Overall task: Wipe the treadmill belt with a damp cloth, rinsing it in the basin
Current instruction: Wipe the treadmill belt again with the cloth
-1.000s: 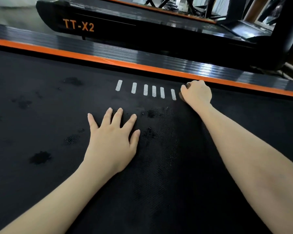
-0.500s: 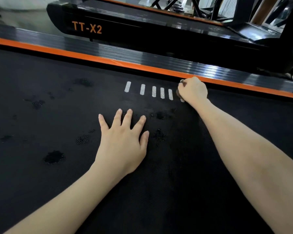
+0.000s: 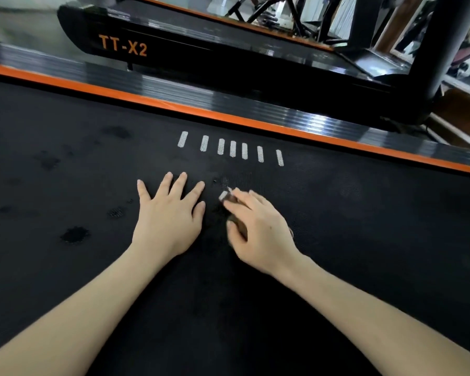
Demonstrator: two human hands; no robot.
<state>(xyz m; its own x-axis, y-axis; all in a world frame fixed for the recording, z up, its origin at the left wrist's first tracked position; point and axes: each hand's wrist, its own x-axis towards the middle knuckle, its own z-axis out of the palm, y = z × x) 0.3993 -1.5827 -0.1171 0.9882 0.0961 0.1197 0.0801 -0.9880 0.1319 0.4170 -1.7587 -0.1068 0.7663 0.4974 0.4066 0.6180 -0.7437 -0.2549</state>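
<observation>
A wide black textured treadmill belt (image 3: 364, 240) filled most of the view, running under both forearms. Along its far edge lay a ribbed glossy black side rail with an orange stripe (image 3: 255, 109). Beyond that rail stood a second black treadmill lettered "TT-X2" in orange (image 3: 201, 58), and a thick black upright post (image 3: 440, 50) rose at the upper right.

The left hand (image 3: 171, 215) lay palm down on the belt, fingers straight and spread, holding nothing. The right hand (image 3: 261, 229), blurred, was just beside it with its fingers bent over a small dark brownish cloth (image 3: 235, 221) pressed against the belt; a pale bit of the cloth showed at the fingertips. How tightly it was gripped I could not tell.

A row of seven short white dashes (image 3: 232, 148) was printed on the belt between the hands and the rail. Several darker damp-looking blotches (image 3: 75, 234) dotted the belt to the left of the left hand.
</observation>
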